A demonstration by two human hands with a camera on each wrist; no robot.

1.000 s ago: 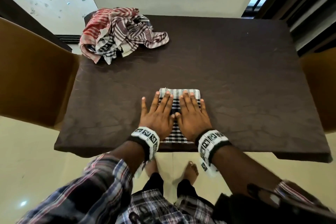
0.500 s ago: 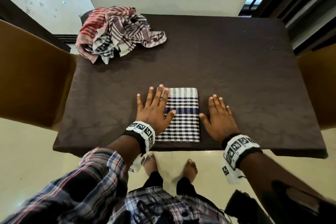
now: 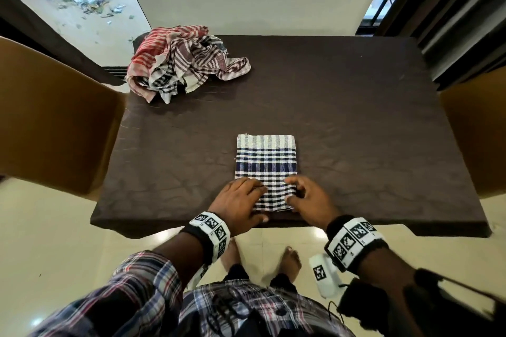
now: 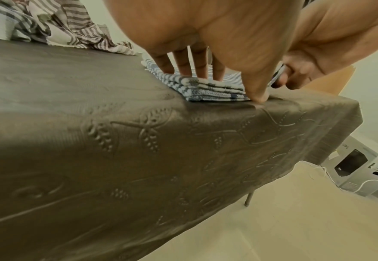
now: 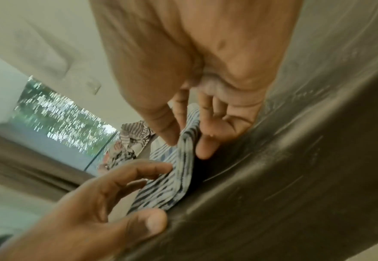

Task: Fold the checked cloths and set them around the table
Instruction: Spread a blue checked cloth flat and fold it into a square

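A folded blue-and-white checked cloth (image 3: 265,156) lies near the front edge of the brown-covered table (image 3: 356,117). My left hand (image 3: 246,200) is at its near left corner. In the left wrist view the fingers (image 4: 194,67) press on top of the cloth (image 4: 206,88) and the thumb meets its near edge. My right hand (image 3: 304,194) pinches the near right edge. In the right wrist view, the right hand (image 5: 188,141) has its thumb above and its fingers beneath, and that side of the cloth (image 5: 168,185) is raised off the table.
A crumpled pile of red, maroon and black checked cloths (image 3: 186,63) sits at the far left corner. Brown chairs stand at the left (image 3: 54,117) and right (image 3: 476,131) sides. A white box (image 4: 362,167) is on the floor past the table's corner.
Both hands pressed flat on the cloth, then spread apart to its sides. They have now come to its near end and taken hold of it. The right one has raised its edge.
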